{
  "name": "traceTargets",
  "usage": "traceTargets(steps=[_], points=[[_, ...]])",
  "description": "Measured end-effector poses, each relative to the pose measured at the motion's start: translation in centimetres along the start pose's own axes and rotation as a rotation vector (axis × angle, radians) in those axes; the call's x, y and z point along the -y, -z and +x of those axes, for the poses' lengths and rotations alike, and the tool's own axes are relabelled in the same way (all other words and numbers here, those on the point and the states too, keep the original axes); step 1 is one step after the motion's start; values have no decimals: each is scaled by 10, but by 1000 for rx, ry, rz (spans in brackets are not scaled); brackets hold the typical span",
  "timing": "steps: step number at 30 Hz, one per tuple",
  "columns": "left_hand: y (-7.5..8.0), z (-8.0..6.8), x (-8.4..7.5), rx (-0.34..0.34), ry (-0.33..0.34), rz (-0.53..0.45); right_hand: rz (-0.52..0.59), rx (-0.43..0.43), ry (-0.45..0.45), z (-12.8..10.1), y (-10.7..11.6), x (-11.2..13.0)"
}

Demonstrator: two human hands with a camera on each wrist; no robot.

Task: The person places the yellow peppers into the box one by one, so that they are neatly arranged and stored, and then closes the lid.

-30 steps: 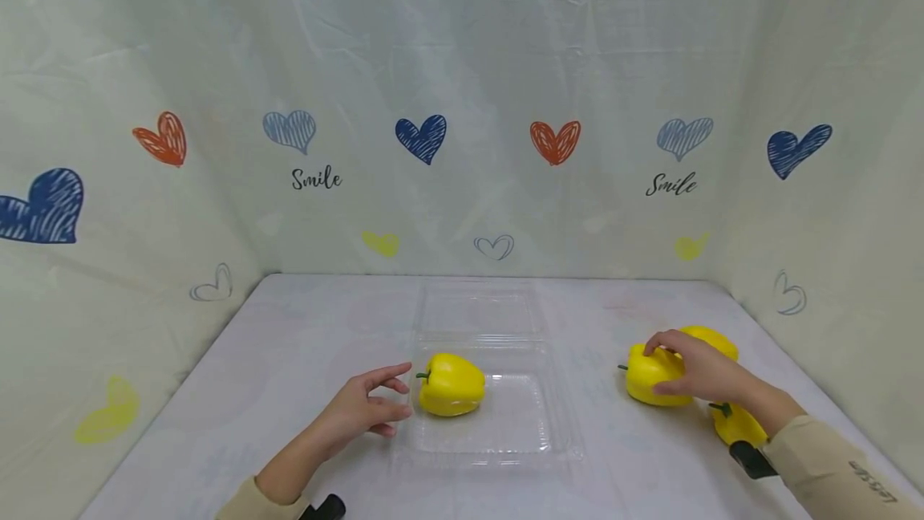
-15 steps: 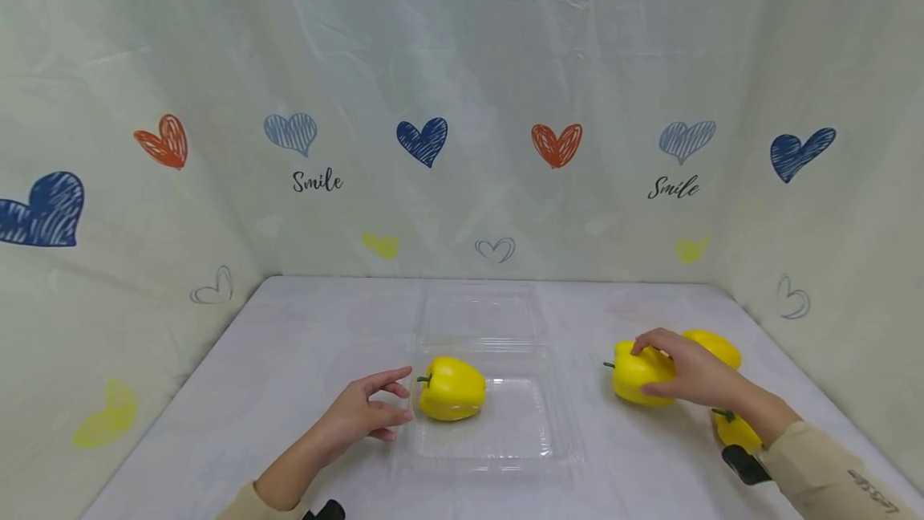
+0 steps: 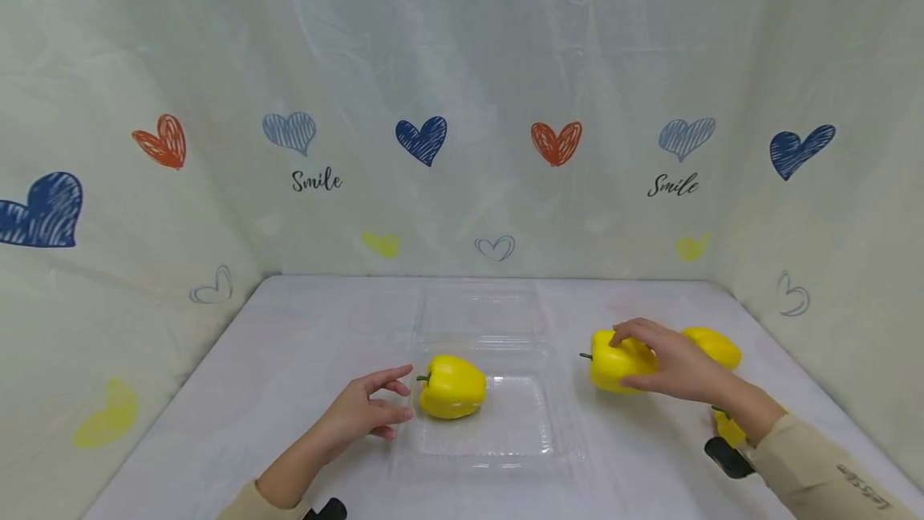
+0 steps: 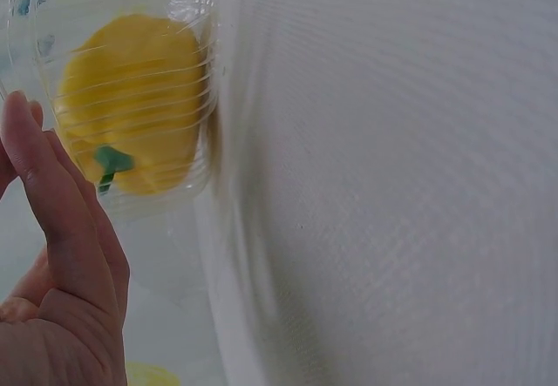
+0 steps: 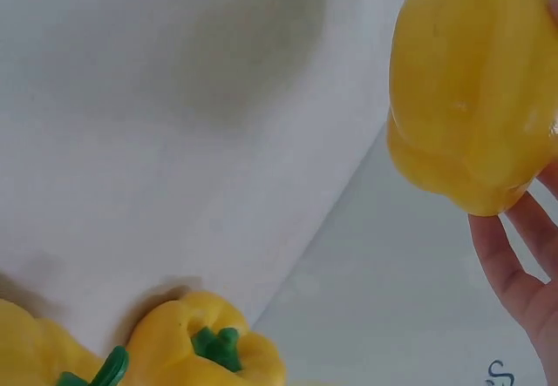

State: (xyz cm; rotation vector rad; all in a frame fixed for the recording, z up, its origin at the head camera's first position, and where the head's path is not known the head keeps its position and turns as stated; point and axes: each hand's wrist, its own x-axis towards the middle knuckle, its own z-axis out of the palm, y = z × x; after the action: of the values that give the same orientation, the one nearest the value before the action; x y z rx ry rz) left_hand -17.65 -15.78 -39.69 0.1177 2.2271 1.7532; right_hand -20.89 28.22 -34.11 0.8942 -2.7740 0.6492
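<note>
A yellow bell pepper [image 3: 613,363] is gripped by my right hand [image 3: 674,363], fingers over its top and thumb at its near side. In the right wrist view this bell pepper [image 5: 471,81] is off the table, its shadow below. Another yellow bell pepper [image 3: 452,387] lies in the left part of a clear plastic clamshell box [image 3: 516,424], its stem to the left. Beside the box's left wall is my left hand [image 3: 364,408], fingers loosely extended and holding nothing. Through the ribbed wall in the left wrist view, the boxed pepper [image 4: 131,98] shows next to the fingers [image 4: 52,177].
Two more yellow peppers lie at the right: one pepper [image 3: 713,347] behind the right hand, another pepper [image 3: 729,428] partly hidden under the right forearm. The box's lid [image 3: 480,315] lies folded back towards the rear wall. Heart-printed cloth [image 3: 491,183] encloses the white table [image 3: 325,319].
My right hand has carried its bell pepper leftward and up, away from the other two at the right. The left hand and the pepper in the box stay about where they were.
</note>
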Motion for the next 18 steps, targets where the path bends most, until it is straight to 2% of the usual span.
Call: traceTargets(steps=[13, 18], points=[[-1, 0, 1, -4, 4, 3, 5, -30, 90, 15, -6, 16], [-1, 0, 0, -6, 0, -2, 15, -18, 93, 20, -7, 21]])
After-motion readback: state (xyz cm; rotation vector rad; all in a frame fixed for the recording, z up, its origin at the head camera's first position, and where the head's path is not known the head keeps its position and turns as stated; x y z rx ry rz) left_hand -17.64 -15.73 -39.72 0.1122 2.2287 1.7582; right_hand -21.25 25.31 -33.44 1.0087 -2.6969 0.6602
